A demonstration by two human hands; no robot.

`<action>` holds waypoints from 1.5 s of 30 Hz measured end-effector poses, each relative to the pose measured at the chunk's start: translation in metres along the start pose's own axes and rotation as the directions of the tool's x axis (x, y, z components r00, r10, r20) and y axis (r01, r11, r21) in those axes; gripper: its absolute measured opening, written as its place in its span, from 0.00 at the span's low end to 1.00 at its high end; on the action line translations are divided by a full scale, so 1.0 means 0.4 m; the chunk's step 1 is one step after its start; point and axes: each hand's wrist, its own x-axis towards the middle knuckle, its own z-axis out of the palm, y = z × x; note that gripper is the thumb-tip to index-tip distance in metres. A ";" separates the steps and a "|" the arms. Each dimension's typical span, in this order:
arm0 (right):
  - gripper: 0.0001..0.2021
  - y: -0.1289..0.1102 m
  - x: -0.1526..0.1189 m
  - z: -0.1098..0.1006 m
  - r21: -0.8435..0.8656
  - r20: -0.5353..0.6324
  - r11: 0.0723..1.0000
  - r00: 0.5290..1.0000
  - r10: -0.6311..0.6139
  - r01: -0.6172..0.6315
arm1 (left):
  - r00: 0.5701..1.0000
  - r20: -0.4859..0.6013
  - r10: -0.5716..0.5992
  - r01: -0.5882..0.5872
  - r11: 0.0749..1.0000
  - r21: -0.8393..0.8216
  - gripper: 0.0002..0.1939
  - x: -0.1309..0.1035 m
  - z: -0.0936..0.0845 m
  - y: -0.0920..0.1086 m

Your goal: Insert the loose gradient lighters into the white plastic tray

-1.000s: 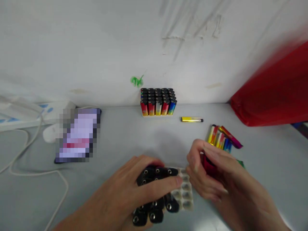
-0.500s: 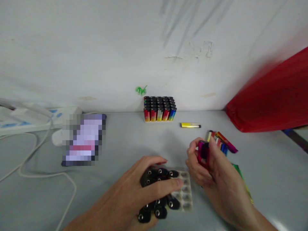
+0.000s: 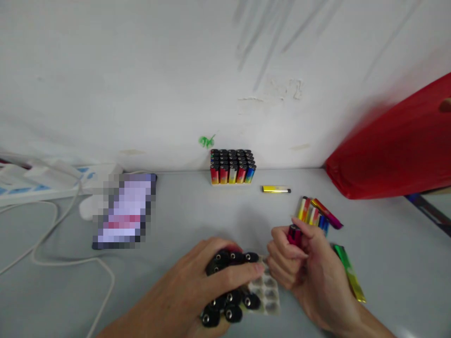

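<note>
My left hand (image 3: 207, 281) is closed around a group of black-topped lighters (image 3: 232, 313) standing in a pale tray with small square pockets (image 3: 271, 295). Its thumb lies across the tops, and the tray's right-hand pockets hold nothing. Just to the right, my right hand (image 3: 310, 267) is curled round a magenta lighter (image 3: 294, 234), with only its upper end showing between fingers and thumb. Behind that hand lie several loose lighters (image 3: 313, 216) in mixed colours. A green and yellow lighter (image 3: 349, 273) lies beside the right wrist.
A full block of lighters (image 3: 232, 174) stands against the wall, with a yellow lighter (image 3: 276, 189) lying near it. At left are a phone (image 3: 125, 211), a power strip (image 3: 105, 171) and a white cable (image 3: 70, 263). A red bag (image 3: 387, 145) leans at right.
My right hand has turned and its fingers have curled further round the magenta lighter, so less of it shows. The left hand keeps its grip. The view has shifted slightly.
</note>
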 end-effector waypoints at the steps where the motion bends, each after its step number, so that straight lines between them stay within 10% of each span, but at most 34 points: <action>1: 0.33 0.003 0.001 0.000 0.007 -0.003 1.000 1.000 0.005 -0.005 | 1.000 -0.011 0.006 -0.006 1.000 -0.004 0.54 0.002 0.000 0.001; 19: 0.29 0.002 0.002 0.007 -0.053 -0.042 0.998 0.999 0.024 -0.027 | 0.999 -0.033 -0.008 0.009 1.000 0.013 0.54 0.000 0.009 0.004; 29: 0.22 0.028 0.003 0.000 -0.292 -0.099 0.947 0.980 -0.171 0.136 | 0.989 -0.113 -0.096 0.104 0.992 0.068 0.54 0.002 0.011 -0.008; 45: 0.32 0.015 0.005 0.007 -0.239 -0.024 0.970 0.999 0.031 -0.035 | 0.981 -0.168 -0.101 0.121 0.986 0.116 0.52 0.005 0.019 -0.011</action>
